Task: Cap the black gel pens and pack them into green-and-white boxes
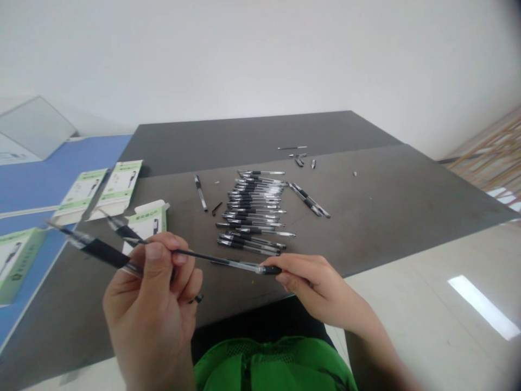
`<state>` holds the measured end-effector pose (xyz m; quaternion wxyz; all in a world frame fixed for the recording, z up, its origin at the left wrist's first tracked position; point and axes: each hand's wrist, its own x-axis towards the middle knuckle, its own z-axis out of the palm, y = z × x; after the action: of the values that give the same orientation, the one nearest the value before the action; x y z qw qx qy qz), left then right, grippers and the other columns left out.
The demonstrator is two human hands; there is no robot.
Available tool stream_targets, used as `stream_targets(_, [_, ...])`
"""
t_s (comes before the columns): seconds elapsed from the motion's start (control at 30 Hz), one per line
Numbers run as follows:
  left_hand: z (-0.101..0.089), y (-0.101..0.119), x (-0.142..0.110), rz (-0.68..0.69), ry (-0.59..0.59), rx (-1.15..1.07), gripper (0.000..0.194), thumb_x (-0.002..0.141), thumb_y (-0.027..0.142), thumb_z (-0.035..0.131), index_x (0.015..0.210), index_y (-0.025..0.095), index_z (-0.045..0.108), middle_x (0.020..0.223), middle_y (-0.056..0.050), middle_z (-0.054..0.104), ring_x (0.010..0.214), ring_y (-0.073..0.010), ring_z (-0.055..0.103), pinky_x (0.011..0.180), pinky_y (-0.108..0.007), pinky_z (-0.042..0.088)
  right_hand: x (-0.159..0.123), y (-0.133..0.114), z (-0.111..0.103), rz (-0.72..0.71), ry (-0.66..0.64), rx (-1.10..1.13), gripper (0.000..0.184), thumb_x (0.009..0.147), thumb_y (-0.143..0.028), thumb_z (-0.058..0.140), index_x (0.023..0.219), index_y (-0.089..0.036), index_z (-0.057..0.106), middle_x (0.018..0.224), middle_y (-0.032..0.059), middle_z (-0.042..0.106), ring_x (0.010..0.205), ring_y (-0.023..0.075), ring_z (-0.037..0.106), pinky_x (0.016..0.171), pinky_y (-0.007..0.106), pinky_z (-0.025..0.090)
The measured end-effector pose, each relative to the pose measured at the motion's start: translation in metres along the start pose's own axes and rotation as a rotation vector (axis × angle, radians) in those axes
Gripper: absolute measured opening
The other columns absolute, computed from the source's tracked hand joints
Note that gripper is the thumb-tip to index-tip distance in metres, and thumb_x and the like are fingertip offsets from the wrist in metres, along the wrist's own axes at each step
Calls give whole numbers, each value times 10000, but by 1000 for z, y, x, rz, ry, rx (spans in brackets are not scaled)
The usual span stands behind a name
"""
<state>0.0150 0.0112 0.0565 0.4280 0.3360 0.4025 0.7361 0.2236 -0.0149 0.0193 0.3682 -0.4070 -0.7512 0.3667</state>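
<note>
My left hand [157,296] is closed at the lower left, wrapped round uncapped gel pens [103,252] with black grips whose tips point up and left. Between its thumb and forefinger runs a thin ink refill [215,259], dark along most of its length and clear towards the right. My right hand [313,282] pinches a small black piece [270,270], which looks like a cap, at the refill's clear end. Whether the two are joined, I cannot make out. Beyond the hands lies a row of capped gel pens [254,209] with black grips.
Left of the pens are green-and-white pen boxes [122,184], one with its flap up [148,217]. Two pens [309,200] lie right of the row, one pen [201,193] left of it. Small pen parts [299,161] and a refill [292,147] lie farther back on the grey table [366,228].
</note>
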Motion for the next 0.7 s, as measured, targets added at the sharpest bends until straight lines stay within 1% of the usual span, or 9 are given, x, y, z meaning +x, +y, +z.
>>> stream_targets(0.1, [-2, -1, -6, 23, -21, 80, 223, 812, 321, 829, 725, 141, 729, 602, 26, 579, 389, -29, 325, 331, -147, 238, 0, 0, 1, 18, -2, -9, 271, 1033, -204, 516, 1222, -174, 708, 990, 69, 771, 855, 165, 701, 808, 282, 558])
stream_targets(0.2, [-7, -7, -12, -1, -88, 167, 147, 806, 264, 816, 724, 160, 754, 715, 0, 640, 418, -25, 375, 363, -158, 288, 1, -1, 5, 54, 3, 21, 252, 1032, -218, 524, 1198, -180, 709, 966, 61, 759, 836, 159, 684, 809, 273, 545])
stream_targets(0.3, [-15, -20, -12, -32, -272, 308, 74, 807, 283, 825, 830, 213, 827, 817, -10, 662, 447, -27, 426, 384, -165, 313, 1, -2, 12, 106, 46, 86, 214, 1015, -221, 551, 1169, -188, 696, 984, 50, 731, 845, 151, 654, 791, 257, 524])
stream_targets(0.37, [-20, -30, -10, -91, -436, 399, 184, 798, 334, 839, 958, 243, 853, 780, -8, 654, 457, -40, 430, 387, -169, 314, 2, -3, 16, 127, 75, 143, 184, 991, -188, 567, 1139, -191, 676, 1002, 44, 692, 861, 148, 625, 774, 250, 508])
stream_targets(0.43, [-22, -39, -8, -162, -515, 431, 311, 770, 382, 861, 1046, 239, 850, 743, -11, 661, 468, -56, 438, 400, -178, 339, 3, -4, 20, 131, 94, 222, 135, 974, -150, 557, 1055, -184, 660, 978, 33, 637, 868, 143, 592, 777, 245, 498])
stream_targets(0.5, [-21, -47, -7, -230, -522, 430, 391, 735, 425, 878, 1069, 224, 847, 722, -20, 673, 515, -91, 497, 445, -196, 399, 5, -5, 22, 121, 106, 320, 133, 976, -123, 524, 981, -177, 644, 970, 30, 598, 902, 140, 578, 835, 252, 501])
stream_targets(0.57, [-18, -52, -8, -291, -530, 434, 425, 694, 450, 894, 1044, 212, 855, 691, -28, 682, 561, -135, 554, 491, -226, 453, 8, -7, 25, 107, 112, 396, 157, 982, -108, 501, 968, -173, 643, 1003, 38, 591, 964, 143, 585, 905, 263, 502])
stream_targets(0.63, [-17, -56, -9, -316, -520, 443, 392, 674, 442, 901, 990, 211, 866, 672, -34, 695, 582, -162, 582, 521, -248, 484, 11, -8, 26, 73, 111, 409, 189, 978, -84, 487, 1019, -175, 647, 1069, 50, 603, 1041, 148, 593, 977, 274, 491])
stream_targets(0.7, [-17, -60, -9, -294, -467, 432, 293, 678, 412, 900, 897, 220, 873, 697, -34, 714, 601, -166, 598, 551, -251, 508, 15, -8, 24, 41, 94, 352, 196, 964, -78, 502, 1056, -174, 646, 1085, 55, 610, 1041, 148, 599, 970, 265, 496])
